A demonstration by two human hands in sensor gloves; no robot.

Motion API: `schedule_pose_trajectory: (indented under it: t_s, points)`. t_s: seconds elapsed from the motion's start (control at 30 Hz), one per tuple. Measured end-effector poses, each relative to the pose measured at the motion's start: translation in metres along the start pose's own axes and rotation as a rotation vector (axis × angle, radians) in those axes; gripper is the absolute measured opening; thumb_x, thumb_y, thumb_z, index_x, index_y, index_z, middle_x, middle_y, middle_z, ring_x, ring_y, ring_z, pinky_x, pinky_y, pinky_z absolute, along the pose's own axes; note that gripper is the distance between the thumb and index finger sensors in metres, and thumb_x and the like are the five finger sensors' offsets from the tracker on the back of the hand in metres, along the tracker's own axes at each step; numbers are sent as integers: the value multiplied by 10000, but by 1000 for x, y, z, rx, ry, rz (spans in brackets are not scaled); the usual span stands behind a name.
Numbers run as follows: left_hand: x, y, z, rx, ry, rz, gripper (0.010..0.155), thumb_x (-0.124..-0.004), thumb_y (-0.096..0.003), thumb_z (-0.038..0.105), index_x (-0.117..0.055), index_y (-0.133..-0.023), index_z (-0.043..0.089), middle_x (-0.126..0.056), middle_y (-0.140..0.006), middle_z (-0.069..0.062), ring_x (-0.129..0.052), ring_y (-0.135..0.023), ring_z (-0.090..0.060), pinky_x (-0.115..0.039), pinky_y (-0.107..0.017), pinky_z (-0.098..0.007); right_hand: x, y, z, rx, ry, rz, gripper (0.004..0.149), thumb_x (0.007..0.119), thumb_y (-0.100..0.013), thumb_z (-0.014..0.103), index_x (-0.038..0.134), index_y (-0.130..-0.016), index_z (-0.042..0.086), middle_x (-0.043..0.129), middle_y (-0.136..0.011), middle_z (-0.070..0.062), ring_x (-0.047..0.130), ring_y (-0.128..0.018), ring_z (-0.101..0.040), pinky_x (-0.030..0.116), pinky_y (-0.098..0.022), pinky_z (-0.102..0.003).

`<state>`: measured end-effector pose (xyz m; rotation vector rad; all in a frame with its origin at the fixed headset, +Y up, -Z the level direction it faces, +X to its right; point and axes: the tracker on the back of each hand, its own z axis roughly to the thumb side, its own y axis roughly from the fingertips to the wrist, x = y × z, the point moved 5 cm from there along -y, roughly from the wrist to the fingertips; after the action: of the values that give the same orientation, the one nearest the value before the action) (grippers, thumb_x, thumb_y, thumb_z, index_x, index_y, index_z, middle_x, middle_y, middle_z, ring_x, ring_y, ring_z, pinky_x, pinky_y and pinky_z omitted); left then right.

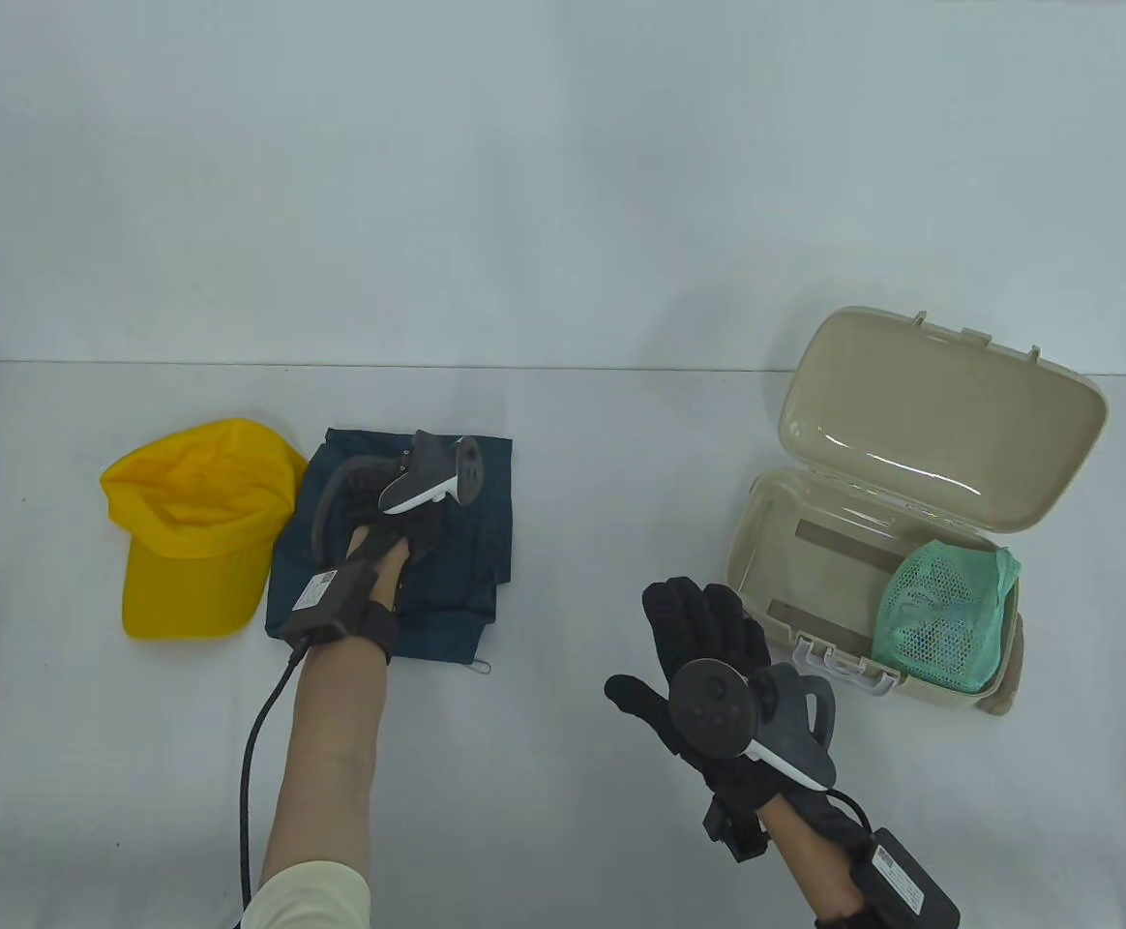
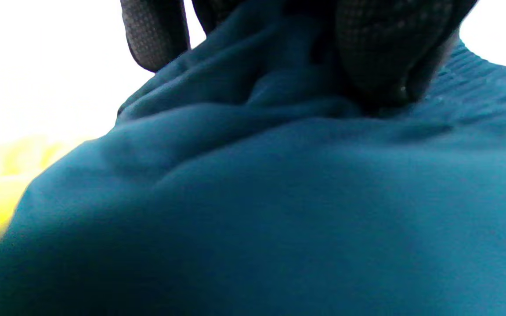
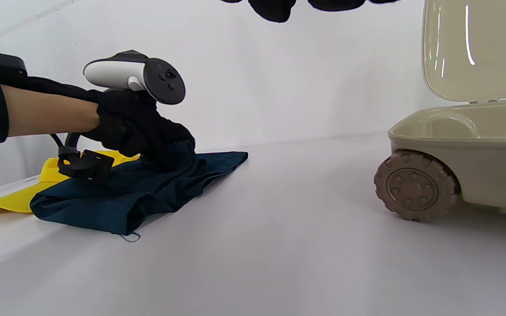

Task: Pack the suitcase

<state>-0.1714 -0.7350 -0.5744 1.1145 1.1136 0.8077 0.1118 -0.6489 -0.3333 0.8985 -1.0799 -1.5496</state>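
White tabletop [image 1: 563, 542] with three things on it.
A yellow cap [image 1: 197, 530] lies left, touching folded dark blue shorts [image 1: 466, 542]; an open beige suitcase [image 1: 844, 552] stands right.

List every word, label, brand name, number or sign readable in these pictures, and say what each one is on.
No text can be read.
White label on the left wrist box: print too small to read.
White label on the right wrist box: print too small to read.
Yellow cap, dark blue garment, beige suitcase, green mesh bag: no lettering visible.
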Motion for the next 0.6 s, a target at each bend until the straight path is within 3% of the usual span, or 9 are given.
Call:
schedule_pose_trajectory:
  t_s: [0.07, 0.3, 0.47, 0.6]
  points:
    - [6, 6, -5, -8, 17, 16, 528, -795, -439, 443, -690, -952, 379, -868, -755, 190, -943, -805, -113, -675, -767, -492, 1, 0, 1, -3, 5, 1, 908, 461, -461, 719, 301, -1155, 155, 397, -1228, -145, 433, -1099, -512, 458, -749, -650]
    - [60, 38, -52, 4, 141, 127, 479, -758, -449, 442, -723, -925, 415, -902, -754, 174, -1007, -480, -43, -808, -659, -386, 1, 1, 3, -6, 11, -1, 895, 464, -466, 708, 315, -1152, 153, 411, -1223, -147, 449, -1095, -510, 467, -747, -645]
    - [135, 73, -120, 130, 193, 289, 470, -754, -450, 430, -738, -920, 416, -916, -735, 164, -968, -284, 42, -882, -518, -312, 1, 1, 2, 0, 4, -8, 891, 466, -468, 706, 325, -1151, 153, 419, -1221, -148, 455, -1093, -509, 470, -747, -643]
    - [221, 134, -198, 405, 256, 565, 463, -758, -455, 422, -756, -918, 400, -922, -729, 153, -958, -235, 49, -894, -459, -309, 0, 1, 0, 6, 4, -12, 890, 466, -467, 706, 329, -1150, 153, 423, -1220, -146, 457, -1093, -508, 470, -747, -642]
